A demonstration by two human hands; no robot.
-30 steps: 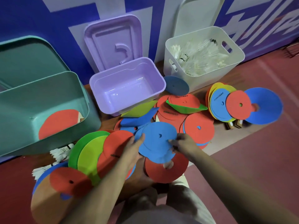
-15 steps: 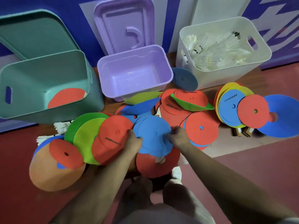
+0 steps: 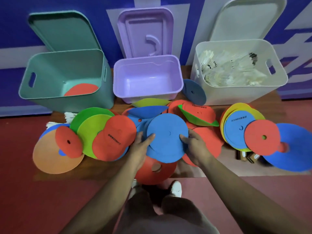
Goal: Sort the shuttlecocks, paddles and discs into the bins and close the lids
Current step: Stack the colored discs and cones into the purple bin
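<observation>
Both hands hold a small stack of blue discs (image 3: 167,137) above the pile of flat coloured discs on the floor. My left hand (image 3: 141,146) grips its left edge and my right hand (image 3: 194,146) grips its right edge. Three open bins stand at the wall: a teal bin (image 3: 67,97) with a red disc-like shape (image 3: 81,89) inside, an empty purple bin (image 3: 146,95), and a white bin (image 3: 239,92) full of shuttlecocks (image 3: 231,70). More shuttlecocks (image 3: 69,115) lie on the floor left of the pile.
Each lid leans open against the blue wall behind its bin. Another cluster of discs (image 3: 253,134) lies at the right, with wooden paddle handles (image 3: 248,156) poking out beneath it. An orange disc (image 3: 50,157) lies at the far left. My feet (image 3: 175,188) stand just below the pile.
The hands have gathered the blue discs and raised them slightly off the pile. The view has tilted up and centred on the three bins.
</observation>
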